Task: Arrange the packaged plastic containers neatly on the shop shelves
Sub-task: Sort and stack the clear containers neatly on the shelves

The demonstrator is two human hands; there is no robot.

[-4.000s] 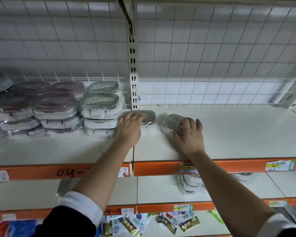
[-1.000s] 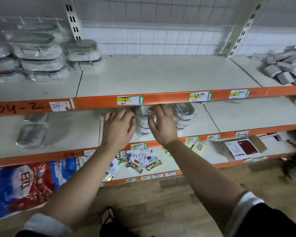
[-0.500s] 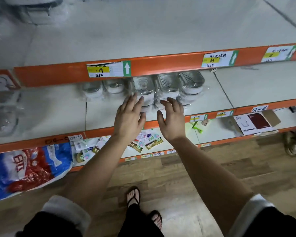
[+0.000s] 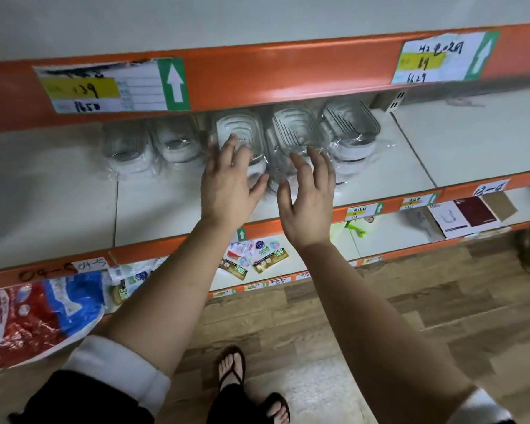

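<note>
While my sandalled foot (image 4: 231, 368) stands on the wood floor (image 4: 273, 325), my left hand (image 4: 227, 185) and right hand (image 4: 309, 206) hover wide-fingered, holding nothing, over the middle shelf (image 4: 166, 209). Beyond my hands, the wrapped plastic containers (image 4: 349, 133) sit in a row beneath the orange rail (image 4: 273, 75).

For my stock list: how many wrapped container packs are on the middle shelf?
5 container packs in a row: two left of the hands, third at the left hand, fourth at the right hand, fifth rightmost. Others may hide behind.
</note>
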